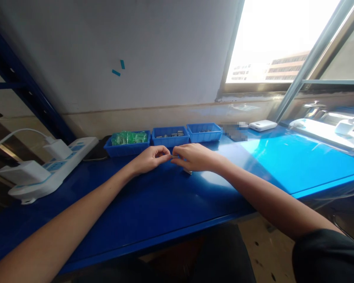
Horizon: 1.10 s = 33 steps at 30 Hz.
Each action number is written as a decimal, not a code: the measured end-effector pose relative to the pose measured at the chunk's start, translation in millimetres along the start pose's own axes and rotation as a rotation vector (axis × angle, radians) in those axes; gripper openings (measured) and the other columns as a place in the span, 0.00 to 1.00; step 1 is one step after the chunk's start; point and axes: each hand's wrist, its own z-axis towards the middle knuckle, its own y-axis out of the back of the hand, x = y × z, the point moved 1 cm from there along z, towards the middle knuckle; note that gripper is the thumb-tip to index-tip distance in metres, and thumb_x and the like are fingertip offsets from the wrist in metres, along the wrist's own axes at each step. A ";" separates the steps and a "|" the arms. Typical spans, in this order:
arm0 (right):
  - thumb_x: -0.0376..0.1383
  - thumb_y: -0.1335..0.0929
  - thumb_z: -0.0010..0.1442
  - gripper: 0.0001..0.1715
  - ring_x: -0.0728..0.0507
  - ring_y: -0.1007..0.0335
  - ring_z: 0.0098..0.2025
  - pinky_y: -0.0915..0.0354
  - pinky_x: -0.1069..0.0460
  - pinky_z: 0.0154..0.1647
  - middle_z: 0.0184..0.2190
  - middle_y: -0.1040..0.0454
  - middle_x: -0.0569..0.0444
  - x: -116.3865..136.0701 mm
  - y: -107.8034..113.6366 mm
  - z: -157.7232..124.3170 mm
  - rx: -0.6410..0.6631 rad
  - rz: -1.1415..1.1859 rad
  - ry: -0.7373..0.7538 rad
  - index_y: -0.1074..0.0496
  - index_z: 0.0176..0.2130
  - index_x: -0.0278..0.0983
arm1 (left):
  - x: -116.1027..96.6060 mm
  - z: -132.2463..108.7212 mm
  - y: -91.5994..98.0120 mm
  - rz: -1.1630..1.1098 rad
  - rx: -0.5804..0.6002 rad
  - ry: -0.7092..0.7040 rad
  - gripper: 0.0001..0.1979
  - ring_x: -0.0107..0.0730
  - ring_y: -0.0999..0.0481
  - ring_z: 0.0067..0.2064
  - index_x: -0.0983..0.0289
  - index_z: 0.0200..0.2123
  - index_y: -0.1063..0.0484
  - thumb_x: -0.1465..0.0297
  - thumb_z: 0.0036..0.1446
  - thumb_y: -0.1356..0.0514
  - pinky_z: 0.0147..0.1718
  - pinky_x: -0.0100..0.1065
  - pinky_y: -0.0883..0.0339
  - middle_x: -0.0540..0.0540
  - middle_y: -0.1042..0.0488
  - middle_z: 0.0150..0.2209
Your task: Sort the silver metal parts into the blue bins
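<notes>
My left hand (pixel 151 160) and my right hand (pixel 196 156) meet above the blue table (pixel 141 212), both closed in a pinch. Between the fingertips shows a sliver of a small thin piece (pixel 174 157), too small to name. Just below my right hand a small metallic-looking piece (pixel 188 171) lies on the tabletop, partly covered by the hand. Behind the hands stand three blue bins in a row. The left bin (pixel 126 149) holds green plastic packaging (pixel 129 137); the middle bin (pixel 171 140) and the right bin (pixel 205 136) hold small metallic-looking parts.
At the left lies a white power strip (pixel 59 169) with plugged-in chargers and a cable. A dark flat object (pixel 98 153) sits beside it. To the right are a white box-shaped device (pixel 262 125) and another white power strip (pixel 321 133). The wall and window rise behind.
</notes>
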 end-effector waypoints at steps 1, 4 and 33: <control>0.46 0.43 0.68 0.20 0.45 0.29 0.35 0.47 0.54 0.31 0.36 0.24 0.49 2.8 0.3 -0.2 -0.019 -0.040 -0.007 0.30 0.39 0.37 | 0.8 0.4 1.0 -0.038 -0.023 0.005 0.18 0.27 0.36 0.26 0.66 0.33 0.28 0.55 0.55 0.42 0.26 0.29 0.42 0.49 0.32 0.24; 0.44 0.43 0.67 0.18 0.45 0.30 0.32 0.46 0.53 0.31 0.32 0.25 0.50 2.3 5.9 -1.3 -0.180 -0.087 -0.042 0.32 0.37 0.36 | -1.6 1.3 -0.6 -0.127 -0.077 -0.003 0.21 0.28 0.33 0.28 0.66 0.37 0.27 0.53 0.57 0.45 0.28 0.30 0.38 0.52 0.28 0.29; 0.40 0.42 0.65 0.16 0.47 0.33 0.29 0.42 0.52 0.34 0.25 0.29 0.53 -1.8 4.6 1.5 -0.577 -0.069 0.072 0.33 0.31 0.37 | 3.4 6.3 -5.4 -0.466 -0.263 -0.008 0.29 0.25 0.33 0.25 0.63 0.47 0.42 0.45 0.55 0.44 0.26 0.28 0.41 0.49 0.29 0.27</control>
